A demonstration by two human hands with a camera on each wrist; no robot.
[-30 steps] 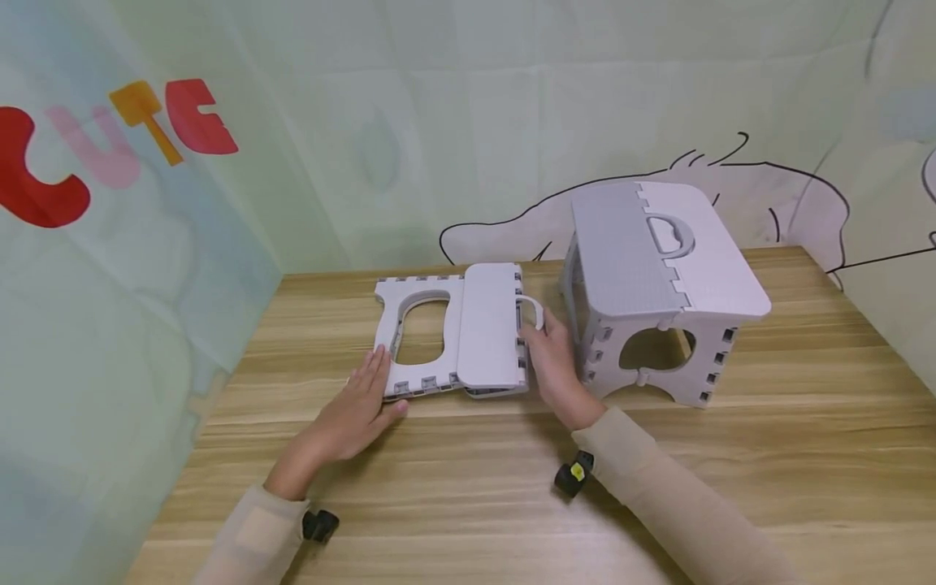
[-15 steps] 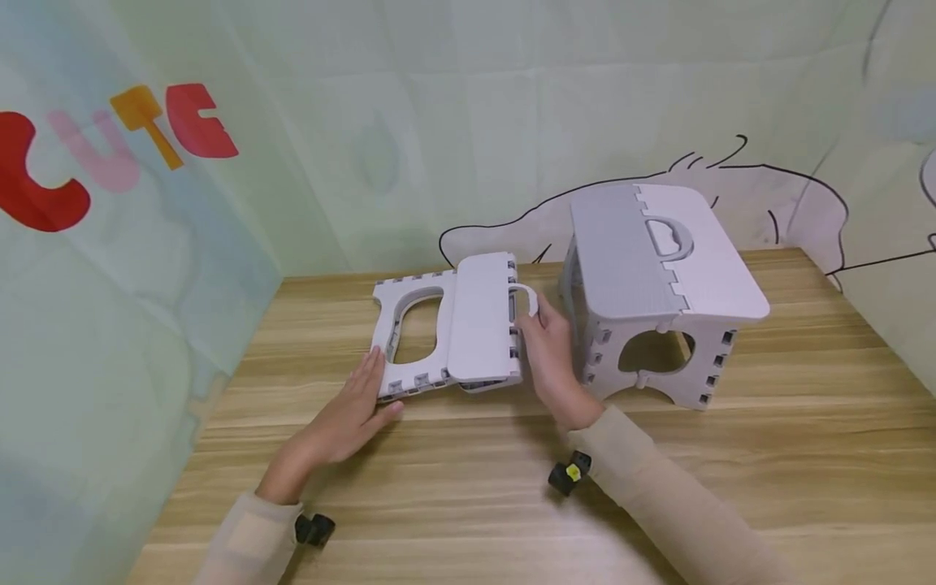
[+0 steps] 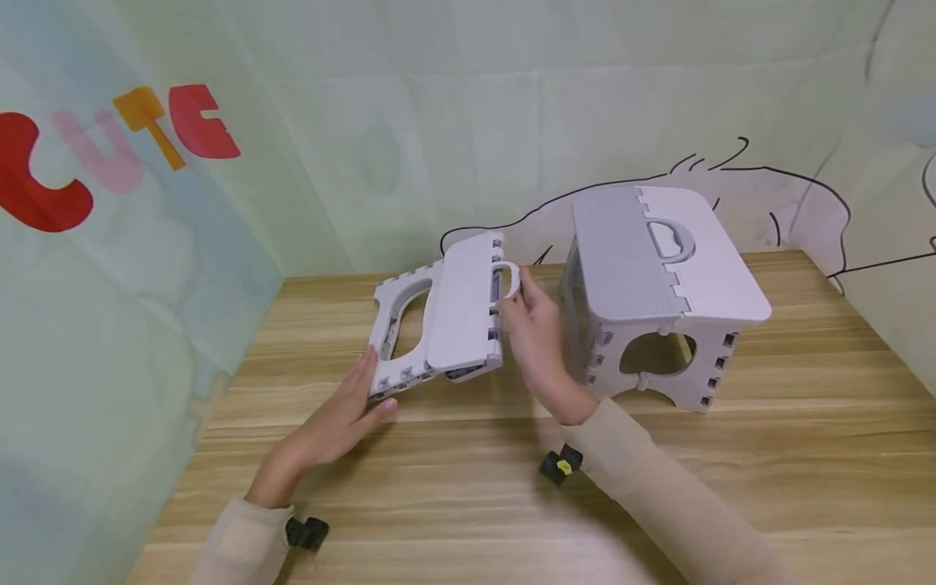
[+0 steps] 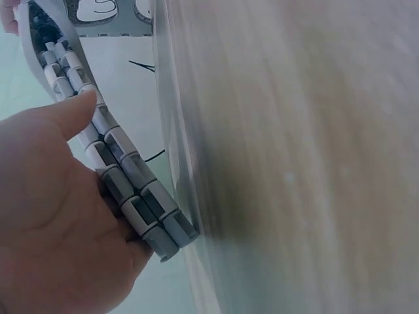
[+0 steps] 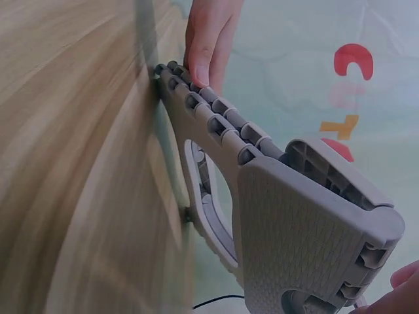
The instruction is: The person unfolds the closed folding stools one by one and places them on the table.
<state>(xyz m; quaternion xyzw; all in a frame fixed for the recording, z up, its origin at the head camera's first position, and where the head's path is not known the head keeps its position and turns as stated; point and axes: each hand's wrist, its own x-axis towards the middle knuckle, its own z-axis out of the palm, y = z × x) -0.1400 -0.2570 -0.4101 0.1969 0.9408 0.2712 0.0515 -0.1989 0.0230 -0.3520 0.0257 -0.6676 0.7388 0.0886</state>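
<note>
A folded white folding stool (image 3: 462, 305) is tilted up from the wooden table, its seat end raised and its leg end low at the left. My right hand (image 3: 537, 337) grips the stool by its carry handle (image 3: 514, 280), at the raised end. Straight fingers of my left hand (image 3: 340, 414) press on the near corner of the leg end, the thumb apart from them. The left wrist view shows the stool's hinged edge (image 4: 124, 167) beside that palm. From the right wrist, the textured underside (image 5: 294, 229) of the seat faces the table.
An unfolded grey and white folding stool (image 3: 636, 260) stands on its legs just right of my right hand. The table (image 3: 439, 504) meets a printed cloth backdrop (image 3: 409, 146) at the back and left. Each wrist wears a small black camera.
My right hand has lifted the handle end of the folded stool up and leftward, tilting it from flat. My left hand has stayed at the leg end, shifting slightly left. The standing stool has not moved.
</note>
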